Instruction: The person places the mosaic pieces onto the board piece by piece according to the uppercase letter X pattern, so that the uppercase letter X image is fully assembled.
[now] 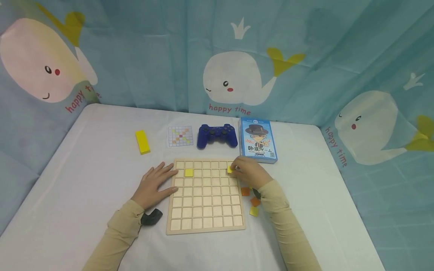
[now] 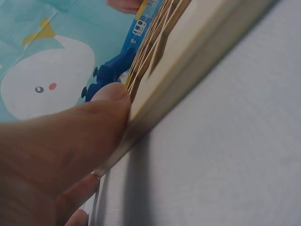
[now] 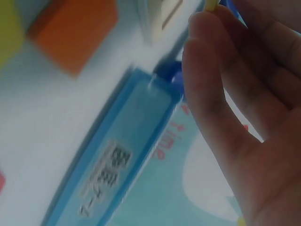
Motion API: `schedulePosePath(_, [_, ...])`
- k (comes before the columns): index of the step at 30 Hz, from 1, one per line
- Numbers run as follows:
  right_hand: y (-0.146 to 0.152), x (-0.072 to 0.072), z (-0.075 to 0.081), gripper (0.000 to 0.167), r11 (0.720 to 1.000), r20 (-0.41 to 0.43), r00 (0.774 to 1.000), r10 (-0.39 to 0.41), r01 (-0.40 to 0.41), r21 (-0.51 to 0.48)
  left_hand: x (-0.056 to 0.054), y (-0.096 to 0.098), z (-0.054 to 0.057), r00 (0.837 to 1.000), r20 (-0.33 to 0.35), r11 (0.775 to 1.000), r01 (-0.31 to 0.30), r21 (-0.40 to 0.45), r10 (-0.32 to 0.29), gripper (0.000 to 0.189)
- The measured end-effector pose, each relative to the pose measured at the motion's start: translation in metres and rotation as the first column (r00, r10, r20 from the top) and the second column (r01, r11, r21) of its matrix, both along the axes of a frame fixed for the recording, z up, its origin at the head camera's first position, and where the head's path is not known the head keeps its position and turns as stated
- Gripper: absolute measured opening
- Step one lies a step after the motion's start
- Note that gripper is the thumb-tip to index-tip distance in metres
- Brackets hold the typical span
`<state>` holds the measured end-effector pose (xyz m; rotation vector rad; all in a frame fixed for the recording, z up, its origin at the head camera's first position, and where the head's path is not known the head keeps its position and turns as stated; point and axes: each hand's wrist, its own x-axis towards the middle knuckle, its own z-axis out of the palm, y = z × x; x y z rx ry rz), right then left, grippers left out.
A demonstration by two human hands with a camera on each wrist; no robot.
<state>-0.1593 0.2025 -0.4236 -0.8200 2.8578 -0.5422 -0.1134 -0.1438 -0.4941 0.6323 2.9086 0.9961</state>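
Observation:
A wooden grid board (image 1: 206,192) lies on the white table, with one yellow square tile (image 1: 188,172) set in a cell near its upper left. My left hand (image 1: 152,188) rests with spread fingers against the board's left edge; in the left wrist view the thumb (image 2: 110,101) touches the wooden rim. Over the board's upper right corner, my right hand (image 1: 250,171) pinches another yellow tile (image 1: 229,169) between thumb and fingertips. Only a sliver of that pinched tile (image 3: 211,4) shows in the right wrist view.
Loose orange tiles (image 1: 255,201) and a yellow tile (image 1: 254,211) lie right of the board, partly under the right sleeve. Behind it are a yellow block (image 1: 142,142), a coloured pattern card (image 1: 180,136), a blue game controller (image 1: 217,136) and a blue game box (image 1: 258,140).

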Motion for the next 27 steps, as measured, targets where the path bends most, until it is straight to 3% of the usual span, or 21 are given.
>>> schedulePosePath(11, [-0.013,-0.004,-0.014,0.012,0.998,0.000,0.998,0.063,-0.063,0.019,0.000,-0.001,-0.002,1.000,-0.007,1.000,-0.009,0.008,0.009,0.057])
schedulePosePath(16, [-0.015,-0.004,-0.015,0.012,0.996,-0.020,0.996,0.085,-0.085,0.020,0.000,-0.001,-0.001,1.000,-0.027,1.000,-0.009,0.019,0.010,0.056])
schedulePosePath(27, [-0.016,-0.006,-0.015,0.012,0.995,-0.031,0.995,0.091,-0.089,0.039,-0.002,0.000,-0.001,1.000,-0.004,1.000,-0.008,-0.002,0.008,0.057])
